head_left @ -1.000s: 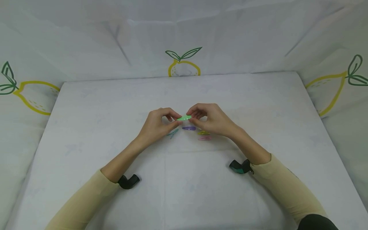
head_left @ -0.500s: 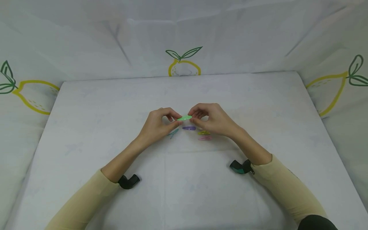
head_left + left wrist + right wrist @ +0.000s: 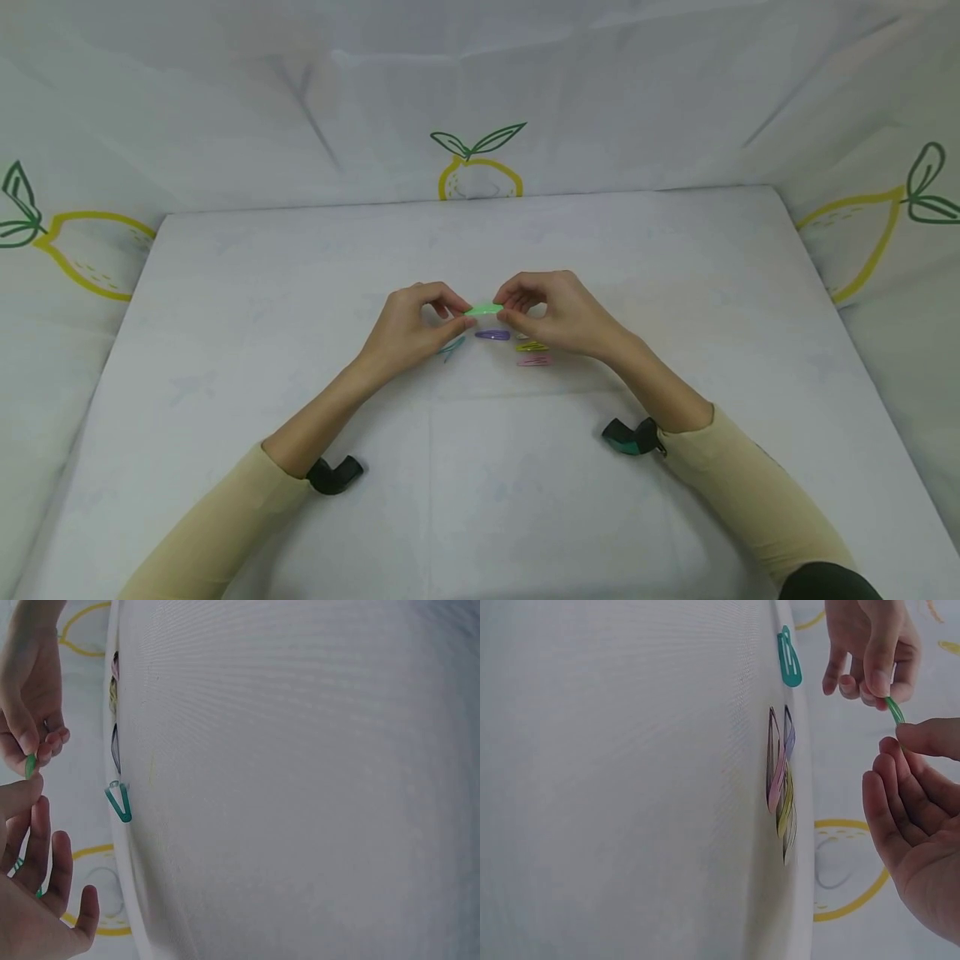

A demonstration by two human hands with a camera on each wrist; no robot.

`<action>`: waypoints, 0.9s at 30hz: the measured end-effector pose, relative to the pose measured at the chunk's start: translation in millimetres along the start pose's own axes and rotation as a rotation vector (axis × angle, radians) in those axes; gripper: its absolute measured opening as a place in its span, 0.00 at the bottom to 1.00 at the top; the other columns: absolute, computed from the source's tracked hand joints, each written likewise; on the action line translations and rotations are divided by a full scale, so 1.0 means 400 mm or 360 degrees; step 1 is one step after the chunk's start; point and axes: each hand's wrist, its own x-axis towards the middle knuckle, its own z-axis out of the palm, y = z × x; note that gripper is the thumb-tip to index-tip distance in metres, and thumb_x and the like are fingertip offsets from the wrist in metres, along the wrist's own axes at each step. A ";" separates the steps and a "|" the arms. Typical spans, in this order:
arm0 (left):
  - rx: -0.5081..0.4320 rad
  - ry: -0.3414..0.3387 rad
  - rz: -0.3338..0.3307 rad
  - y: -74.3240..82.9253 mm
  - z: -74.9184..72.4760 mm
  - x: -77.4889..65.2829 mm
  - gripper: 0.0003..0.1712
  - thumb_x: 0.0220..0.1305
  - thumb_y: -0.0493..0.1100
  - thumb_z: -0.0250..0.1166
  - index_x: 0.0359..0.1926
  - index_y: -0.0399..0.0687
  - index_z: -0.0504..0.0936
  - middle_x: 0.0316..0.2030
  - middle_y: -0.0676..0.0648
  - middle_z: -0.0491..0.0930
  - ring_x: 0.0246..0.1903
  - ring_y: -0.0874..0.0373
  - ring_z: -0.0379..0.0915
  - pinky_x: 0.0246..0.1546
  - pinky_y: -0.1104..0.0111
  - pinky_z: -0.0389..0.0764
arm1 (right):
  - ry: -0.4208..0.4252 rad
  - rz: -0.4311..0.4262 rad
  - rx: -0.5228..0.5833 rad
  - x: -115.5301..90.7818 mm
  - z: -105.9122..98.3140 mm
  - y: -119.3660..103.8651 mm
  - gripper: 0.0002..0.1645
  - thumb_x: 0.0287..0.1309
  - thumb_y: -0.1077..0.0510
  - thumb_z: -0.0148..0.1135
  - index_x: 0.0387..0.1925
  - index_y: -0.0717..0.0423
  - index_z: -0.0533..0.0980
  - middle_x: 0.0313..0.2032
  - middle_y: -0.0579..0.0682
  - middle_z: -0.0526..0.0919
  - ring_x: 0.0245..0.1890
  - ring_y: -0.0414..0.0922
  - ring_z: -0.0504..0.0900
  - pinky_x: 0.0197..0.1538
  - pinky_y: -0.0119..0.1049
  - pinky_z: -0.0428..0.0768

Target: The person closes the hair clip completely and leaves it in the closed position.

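A bright green snap hair clip (image 3: 484, 309) is held up over the table between both hands. My left hand (image 3: 417, 323) pinches its left end between thumb and forefinger. The right hand (image 3: 558, 315) pinches the other end the same way, as the right wrist view of the green clip (image 3: 895, 711) also shows. Below the hands lie more hair clips: a purple one (image 3: 492, 335), a teal one (image 3: 452, 347) with its arms spread, a yellow one (image 3: 532, 346) and a pink one (image 3: 535, 362). A pale clip beside the yellow one is mostly hidden by the right hand.
A white cloth covers the table (image 3: 480, 483). White curtains (image 3: 600, 100) with lemon drawings stand at the back and both sides. Black wrist-worn devices (image 3: 335, 475) sit under both forearms.
My right hand has shifted slightly to the right, and the green hair clip has moved a little with it and looks narrower. The left hand and the other clips have stayed put.
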 end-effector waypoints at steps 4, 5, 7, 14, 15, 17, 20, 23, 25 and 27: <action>-0.0005 -0.0006 0.0007 -0.002 -0.001 -0.002 0.06 0.64 0.42 0.80 0.40 0.49 0.92 0.37 0.50 0.92 0.42 0.53 0.82 0.46 0.59 0.78 | -0.0004 0.0005 -0.0016 -0.002 -0.002 0.001 0.07 0.66 0.65 0.71 0.44 0.59 0.86 0.38 0.51 0.91 0.39 0.44 0.87 0.52 0.43 0.88; -0.0004 -0.0009 0.0007 -0.003 -0.002 -0.002 0.05 0.64 0.42 0.79 0.40 0.49 0.92 0.37 0.50 0.92 0.42 0.53 0.82 0.46 0.59 0.78 | -0.0006 0.0006 -0.0020 -0.003 -0.002 0.001 0.07 0.66 0.65 0.71 0.45 0.60 0.86 0.39 0.51 0.91 0.39 0.44 0.87 0.52 0.43 0.88; -0.0005 -0.0015 0.0004 -0.005 -0.002 -0.003 0.05 0.64 0.42 0.79 0.40 0.50 0.92 0.37 0.50 0.92 0.42 0.54 0.82 0.46 0.58 0.78 | -0.0009 0.0007 -0.0023 -0.004 -0.003 0.002 0.07 0.66 0.65 0.71 0.45 0.60 0.86 0.39 0.51 0.91 0.39 0.44 0.87 0.52 0.42 0.88; 0.0010 -0.0043 -0.0024 -0.005 -0.003 -0.005 0.05 0.65 0.43 0.78 0.41 0.51 0.92 0.38 0.51 0.92 0.43 0.53 0.81 0.46 0.58 0.77 | -0.0017 0.0006 -0.0034 -0.007 -0.003 0.001 0.07 0.65 0.65 0.71 0.44 0.59 0.86 0.38 0.50 0.91 0.38 0.43 0.87 0.51 0.40 0.88; 0.0016 -0.0049 -0.0027 -0.005 -0.004 -0.005 0.05 0.65 0.43 0.78 0.41 0.51 0.92 0.38 0.51 0.92 0.43 0.53 0.81 0.46 0.58 0.77 | -0.0019 0.0008 -0.0039 -0.007 -0.004 0.001 0.07 0.65 0.65 0.72 0.44 0.59 0.86 0.38 0.50 0.91 0.38 0.44 0.87 0.51 0.42 0.88; 0.0028 -0.0058 -0.0030 -0.003 -0.004 -0.006 0.05 0.65 0.44 0.78 0.41 0.52 0.92 0.38 0.51 0.92 0.44 0.54 0.81 0.46 0.58 0.77 | -0.0024 0.0013 -0.0050 -0.008 -0.004 0.002 0.07 0.65 0.64 0.72 0.44 0.59 0.87 0.38 0.50 0.91 0.38 0.44 0.87 0.52 0.45 0.88; 0.0038 -0.0071 -0.0022 0.000 -0.005 -0.008 0.04 0.66 0.43 0.77 0.41 0.52 0.93 0.38 0.52 0.92 0.44 0.54 0.80 0.46 0.56 0.77 | -0.0032 0.0010 -0.0066 -0.010 -0.005 0.003 0.07 0.65 0.64 0.72 0.44 0.59 0.87 0.38 0.50 0.91 0.39 0.44 0.87 0.53 0.48 0.88; 0.0044 -0.0079 -0.0012 0.002 -0.005 -0.010 0.04 0.66 0.43 0.77 0.40 0.52 0.93 0.38 0.52 0.92 0.44 0.54 0.80 0.47 0.56 0.77 | -0.0037 -0.0013 -0.0075 -0.012 -0.006 0.005 0.07 0.65 0.64 0.72 0.45 0.59 0.87 0.38 0.50 0.91 0.39 0.43 0.87 0.52 0.48 0.88; 0.0047 -0.0086 -0.0005 0.002 -0.005 -0.011 0.03 0.66 0.43 0.77 0.40 0.52 0.93 0.38 0.52 0.92 0.44 0.54 0.80 0.46 0.57 0.77 | -0.0037 -0.0030 -0.0081 -0.013 -0.006 0.006 0.08 0.64 0.65 0.72 0.45 0.59 0.87 0.38 0.49 0.92 0.39 0.43 0.87 0.52 0.48 0.88; 0.0051 -0.0091 0.0007 -0.001 -0.003 -0.011 0.03 0.66 0.42 0.77 0.40 0.52 0.93 0.37 0.52 0.93 0.44 0.54 0.80 0.47 0.57 0.78 | -0.0039 -0.0039 -0.0089 -0.015 -0.006 0.007 0.08 0.64 0.65 0.73 0.45 0.59 0.88 0.38 0.49 0.92 0.38 0.43 0.87 0.51 0.48 0.88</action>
